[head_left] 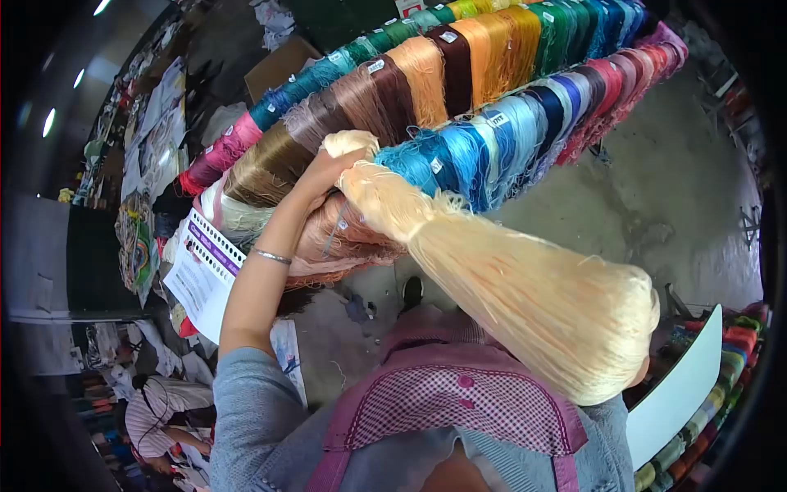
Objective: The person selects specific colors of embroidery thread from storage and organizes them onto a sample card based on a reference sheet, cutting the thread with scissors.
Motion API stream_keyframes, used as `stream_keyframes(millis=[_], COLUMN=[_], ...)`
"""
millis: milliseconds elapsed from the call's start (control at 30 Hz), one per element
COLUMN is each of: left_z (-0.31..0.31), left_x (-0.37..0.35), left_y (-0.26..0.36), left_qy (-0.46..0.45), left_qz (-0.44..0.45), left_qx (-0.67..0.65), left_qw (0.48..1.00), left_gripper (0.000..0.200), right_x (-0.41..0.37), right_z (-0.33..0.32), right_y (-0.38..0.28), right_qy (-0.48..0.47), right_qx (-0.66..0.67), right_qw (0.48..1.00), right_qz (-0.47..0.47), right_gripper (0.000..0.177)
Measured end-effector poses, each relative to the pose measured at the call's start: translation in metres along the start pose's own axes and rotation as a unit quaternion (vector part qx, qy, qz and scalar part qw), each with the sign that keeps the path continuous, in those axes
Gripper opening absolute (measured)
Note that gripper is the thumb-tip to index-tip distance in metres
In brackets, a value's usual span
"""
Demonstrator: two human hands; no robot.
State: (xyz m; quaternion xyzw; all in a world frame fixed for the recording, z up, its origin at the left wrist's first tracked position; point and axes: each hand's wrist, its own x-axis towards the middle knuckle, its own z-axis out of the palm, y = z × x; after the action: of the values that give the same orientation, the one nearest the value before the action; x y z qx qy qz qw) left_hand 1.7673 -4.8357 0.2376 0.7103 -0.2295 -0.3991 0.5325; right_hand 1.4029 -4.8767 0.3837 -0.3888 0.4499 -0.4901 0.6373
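Observation:
A big hank of pale cream thread (533, 295) stretches across the view, from the rack of coloured skeins to the right side of my chest. My left hand (340, 168) is closed round its narrow upper end, beside brown and blue skeins. A silver bangle (273, 257) circles that wrist. At the hank's wide lower end, only a sliver of my right hand (642, 373) shows behind the thread; its fingers are hidden. Peach skeins (348, 234) hang just below my left hand.
Rows of coloured skeins (459, 61) run from the left to the upper right. A printed sheet (201, 275) hangs at the left. A white board (680, 394) stands at the lower right near more thread. Another person (160, 414) in a striped top is at the lower left.

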Motion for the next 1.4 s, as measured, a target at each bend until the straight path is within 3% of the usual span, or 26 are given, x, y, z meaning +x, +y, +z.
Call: stream_keyframes(millis=[100,133,233,400,433,500,633,667,767,833,867,900,967,1100,1200,1267,1333,1400], left_z=[-0.017,-0.022,-0.037,-0.036,-0.03,-0.022,-0.013,-0.014,-0.012,-0.008,-0.006,-0.004,0.0,0.006,0.01,0.007,0.009,0.003], left_x=[0.012,0.011,0.025,0.061,0.072,0.087,0.097,0.098,0.101,0.101,0.099,0.1,0.104,0.115,0.129,0.128,0.145,0.152], left_y=[-0.011,-0.006,-0.019,-0.054,-0.068,-0.082,-0.113,-0.119,-0.136,-0.15,-0.156,-0.162,-0.171,-0.185,-0.192,-0.191,-0.185,-0.174], left_qy=[-0.055,-0.081,-0.209,-0.349,-0.399,-0.45,-0.511,-0.521,-0.54,-0.552,-0.556,-0.559,-0.566,-0.578,-0.586,-0.589,-0.587,-0.58], left_qz=[-0.066,-0.136,-0.15,-0.241,-0.191,-0.196,-0.239,-0.248,-0.265,-0.267,-0.267,-0.266,-0.259,-0.242,-0.21,-0.185,-0.139,-0.085], left_qx=[0.015,0.005,0.065,-0.031,-0.018,-0.003,0.031,0.037,0.059,0.076,0.084,0.092,0.108,0.148,0.189,0.22,0.277,0.337], left_qw=[0.996,0.987,0.964,0.905,0.896,0.871,0.825,0.816,0.797,0.787,0.782,0.78,0.775,0.765,0.76,0.755,0.748,0.736], left_gripper=[0.044,0.045,0.055,0.049,0.051,0.05,0.047,0.046,0.045,0.043,0.043,0.042,0.041,0.039,0.037,0.036,0.035,0.034], right_x=[0.004,0.005,0.011,0.031,0.047,0.069,0.067,0.069,0.057,0.054,0.068,0.069,0.071,0.084,0.094,0.097,0.087,0.085], right_z=[0.033,0.041,0.068,0.116,0.108,0.103,0.13,0.13,0.137,0.144,0.141,0.142,0.143,0.151,0.147,0.147,0.151,0.16], right_y=[0.0,0.002,0.006,0.021,0.034,0.057,0.09,0.096,0.107,0.118,0.116,0.121,0.135,0.146,0.161,0.168,0.175,0.174], right_qy=[-0.022,-0.052,-0.14,-0.279,-0.432,-0.694,-0.642,-0.651,-0.685,-0.669,-0.711,-0.709,-0.609,-0.551,-0.575,-0.586,-0.527,-0.537], right_qx=[0.007,0.014,0.037,0.061,0.066,0.069,0.054,0.054,0.031,0.106,0.018,0.018,0.019,-0.046,-0.086,-0.114,-0.263,-0.262], right_qw=[0.999,0.998,0.986,0.948,0.896,0.715,0.765,0.755,0.728,0.734,0.697,0.699,0.792,0.833,0.792,0.778,0.808,0.799], right_qz=[0.028,0.042,0.077,0.141,0.081,-0.045,-0.005,-0.054,0.008,0.043,0.088,0.092,0.019,0.032,0.183,0.196,-0.029,-0.073], right_gripper=[0.021,0.022,0.026,0.033,0.037,0.047,0.033,0.033,0.031,0.03,0.025,0.025,0.029,0.032,0.032,0.034,0.041,0.041])
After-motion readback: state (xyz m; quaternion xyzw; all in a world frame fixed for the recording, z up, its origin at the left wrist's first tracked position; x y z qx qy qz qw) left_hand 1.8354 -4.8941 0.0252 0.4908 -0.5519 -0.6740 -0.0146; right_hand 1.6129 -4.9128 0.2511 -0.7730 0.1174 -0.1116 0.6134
